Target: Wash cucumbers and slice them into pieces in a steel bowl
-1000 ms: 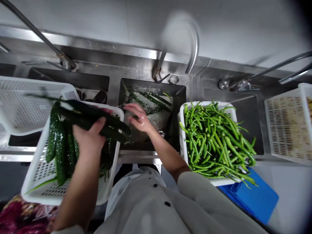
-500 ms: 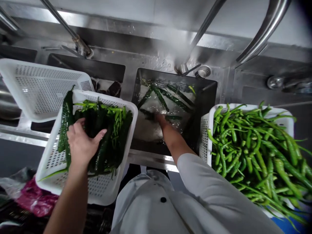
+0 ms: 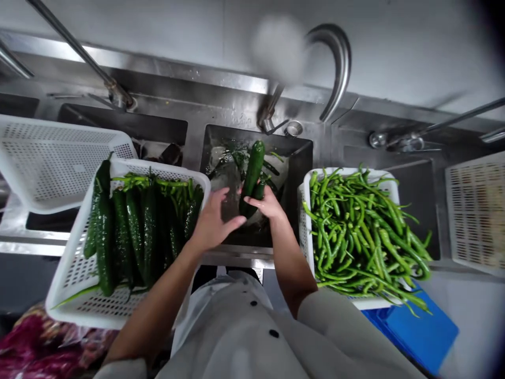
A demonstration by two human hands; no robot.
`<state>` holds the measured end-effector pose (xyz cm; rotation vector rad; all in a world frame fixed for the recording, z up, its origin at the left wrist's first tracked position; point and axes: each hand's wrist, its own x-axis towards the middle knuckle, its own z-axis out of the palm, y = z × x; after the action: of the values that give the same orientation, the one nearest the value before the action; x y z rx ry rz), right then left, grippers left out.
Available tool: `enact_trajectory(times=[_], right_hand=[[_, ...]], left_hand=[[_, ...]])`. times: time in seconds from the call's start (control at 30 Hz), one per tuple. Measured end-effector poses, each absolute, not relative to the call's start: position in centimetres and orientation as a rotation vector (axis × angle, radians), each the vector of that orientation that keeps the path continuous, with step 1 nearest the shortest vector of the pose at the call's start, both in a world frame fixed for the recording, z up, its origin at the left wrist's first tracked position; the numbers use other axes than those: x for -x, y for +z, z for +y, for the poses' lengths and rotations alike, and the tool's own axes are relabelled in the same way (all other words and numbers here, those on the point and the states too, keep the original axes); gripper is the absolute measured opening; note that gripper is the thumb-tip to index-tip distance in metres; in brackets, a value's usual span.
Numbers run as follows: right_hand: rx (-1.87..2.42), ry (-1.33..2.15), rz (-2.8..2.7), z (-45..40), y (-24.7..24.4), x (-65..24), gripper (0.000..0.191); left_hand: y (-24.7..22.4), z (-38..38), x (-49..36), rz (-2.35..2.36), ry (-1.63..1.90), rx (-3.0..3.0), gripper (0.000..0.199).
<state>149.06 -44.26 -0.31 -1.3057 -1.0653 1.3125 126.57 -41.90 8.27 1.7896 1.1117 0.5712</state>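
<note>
Over the middle sink [image 3: 305, 163], my right hand [image 3: 268, 204] grips cucumbers [image 3: 253, 167], one upright and at least one shorter end beside it. Facing it from the left is my left hand [image 3: 215, 221], thumb and fingers spread, with nothing in it. More dark green cucumbers lie in the water below, partly hidden by my hands. Left of the sink stands a white perforated basket [image 3: 65, 287] with a row of wet cucumbers [image 3: 150, 226] and some green peppers [image 3: 161, 182] behind them.
On the right, another white basket [image 3: 307, 231] is heaped with long green peppers [image 3: 355, 231]. A white basket [image 3: 71, 158] sits at far left. A curved faucet [image 3: 343, 58] rises behind the sink. A blue board [image 3: 426, 326] and a pale slatted crate [image 3: 477, 210] are at right.
My right hand has come up out of the water with cucumbers. My left hand has left the cucumbers in the left basket and moved right to the sink. The view has shifted right.
</note>
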Motion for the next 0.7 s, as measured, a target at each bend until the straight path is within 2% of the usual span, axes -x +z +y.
enact_trajectory(times=[0.07, 0.1, 0.23, 0.3, 0.4, 0.47, 0.57, 0.63, 0.7], right_hand=[[1.181, 1.309, -1.077, -44.3, 3.6, -149.2, 0.045], [1.13, 1.306, -1.07, -44.2, 5.2, -149.1, 0.048], [1.03, 1.265, -1.006, -44.3, 9.2, -148.5, 0.05], [1.025, 1.254, -0.992, -44.2, 10.3, -148.2, 0.051], [0.987, 1.218, -0.959, -43.2, 11.9, -148.6, 0.059], [0.969, 1.129, -0.936, -41.3, 12.7, -150.1, 0.057], [0.989, 0.965, -0.915, -36.3, 12.0, -154.0, 0.043], [1.031, 0.856, -0.874, -32.6, 9.9, -156.4, 0.048], [1.163, 0.766, -0.824, -29.8, 6.6, -157.7, 0.063]], left_hand=[[7.7, -41.8, -129.2, 1.029, 0.495, -1.733, 0.103], [7.4, -41.8, -130.2, 1.006, 0.481, -1.698, 0.112], [6.6, -41.7, -132.6, 1.017, 0.575, -1.551, 0.119], [6.3, -41.6, -132.7, 1.008, 0.59, -1.513, 0.111], [5.8, -41.7, -132.1, 0.963, 0.463, -1.476, 0.078], [5.6, -42.3, -131.4, 0.969, 0.371, -1.428, 0.06], [5.6, -43.6, -130.7, 0.981, 0.309, -1.269, 0.052], [6.2, -44.5, -130.2, 0.974, 0.306, -1.124, 0.05], [7.6, -45.1, -129.4, 0.976, 0.323, -0.985, 0.05]])
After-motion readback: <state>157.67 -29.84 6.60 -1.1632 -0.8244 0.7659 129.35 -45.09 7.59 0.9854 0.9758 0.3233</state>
